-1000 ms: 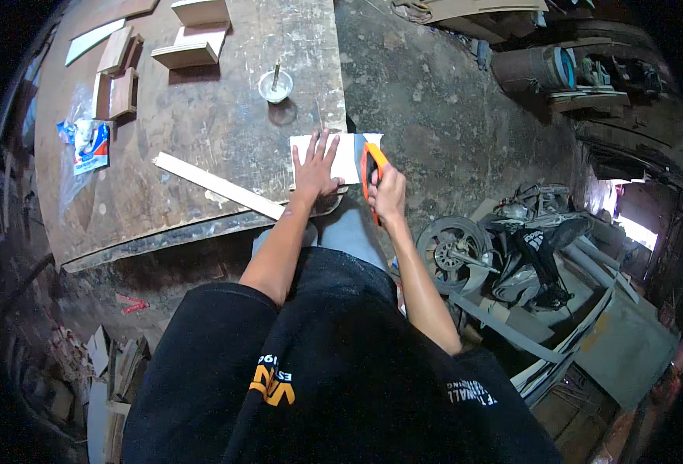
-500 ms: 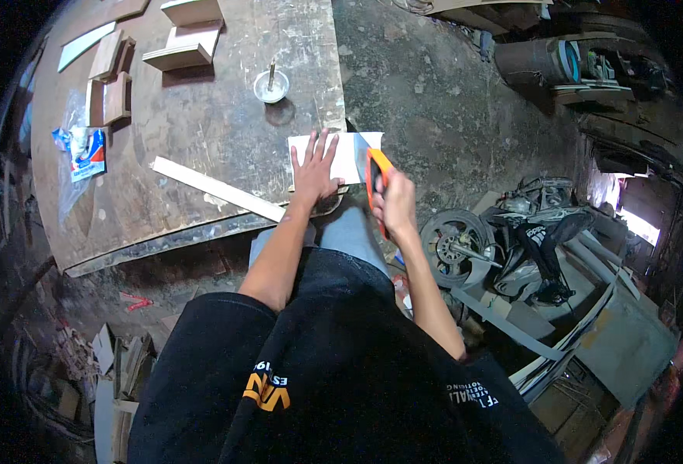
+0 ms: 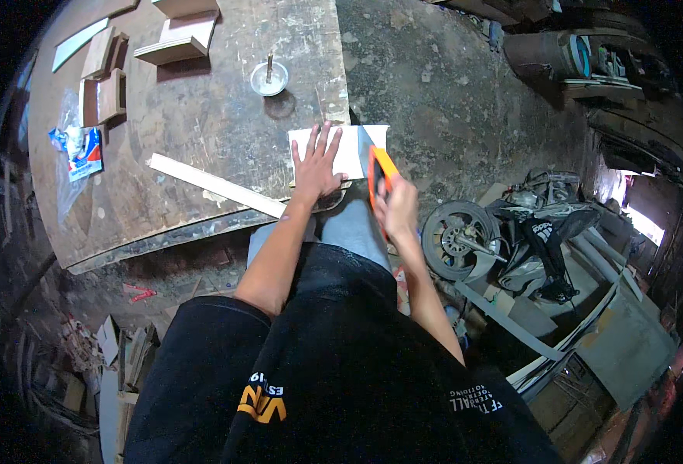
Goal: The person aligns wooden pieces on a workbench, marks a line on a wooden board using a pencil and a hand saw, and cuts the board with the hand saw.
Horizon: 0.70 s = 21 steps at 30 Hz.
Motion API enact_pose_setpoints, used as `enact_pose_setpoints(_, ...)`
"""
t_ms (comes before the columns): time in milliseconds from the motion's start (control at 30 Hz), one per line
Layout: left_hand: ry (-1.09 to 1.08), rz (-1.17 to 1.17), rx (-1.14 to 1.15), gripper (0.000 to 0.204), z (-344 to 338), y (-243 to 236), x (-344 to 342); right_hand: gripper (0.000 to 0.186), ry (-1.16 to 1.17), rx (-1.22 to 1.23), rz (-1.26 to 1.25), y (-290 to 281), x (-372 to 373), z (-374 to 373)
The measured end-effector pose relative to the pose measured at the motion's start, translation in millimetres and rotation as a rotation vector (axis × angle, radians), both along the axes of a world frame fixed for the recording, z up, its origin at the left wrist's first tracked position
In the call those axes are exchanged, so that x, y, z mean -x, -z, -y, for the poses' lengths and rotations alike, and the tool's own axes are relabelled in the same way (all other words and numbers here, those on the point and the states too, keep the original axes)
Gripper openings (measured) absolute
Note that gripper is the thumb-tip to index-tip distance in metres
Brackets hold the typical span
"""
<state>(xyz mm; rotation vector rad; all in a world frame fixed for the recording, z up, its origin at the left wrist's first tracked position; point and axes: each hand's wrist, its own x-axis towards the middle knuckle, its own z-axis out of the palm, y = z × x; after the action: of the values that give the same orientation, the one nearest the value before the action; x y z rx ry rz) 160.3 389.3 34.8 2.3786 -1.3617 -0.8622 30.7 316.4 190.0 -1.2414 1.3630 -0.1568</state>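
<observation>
A white board lies at the right edge of the wooden worktable, its right end reaching past that edge. My left hand rests flat on it with the fingers spread. In my right hand is a handsaw with an orange and black handle, gripped with the fingers wrapped round. Its grey blade crosses the board near the overhanging end, right of my left hand. How deep the blade sits in the board I cannot tell. Left of my left forearm lies a long pale wood strip, slanting across the table.
On the worktable stand a small bowl with a stick in it, open wooden box pieces, more box pieces and a blue-white plastic packet. A wheel and motorcycle parts lie at the right. Wood scraps are piled lower left.
My right hand has drawn the saw slightly toward me. My left hand stays flat on the board. The whole view has shifted a little.
</observation>
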Motion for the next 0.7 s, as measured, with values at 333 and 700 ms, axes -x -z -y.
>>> enact_pose_setpoints(333,0.004,0.002,-0.035,0.113,-5,0,-1,0.046,0.115,-0.119,0.021,-7,10,-12)
enact_pose_setpoints(700,0.014,0.008,0.003,0.115,-3,6,-1,0.045,0.084,-0.078,0.092,3,22,-14)
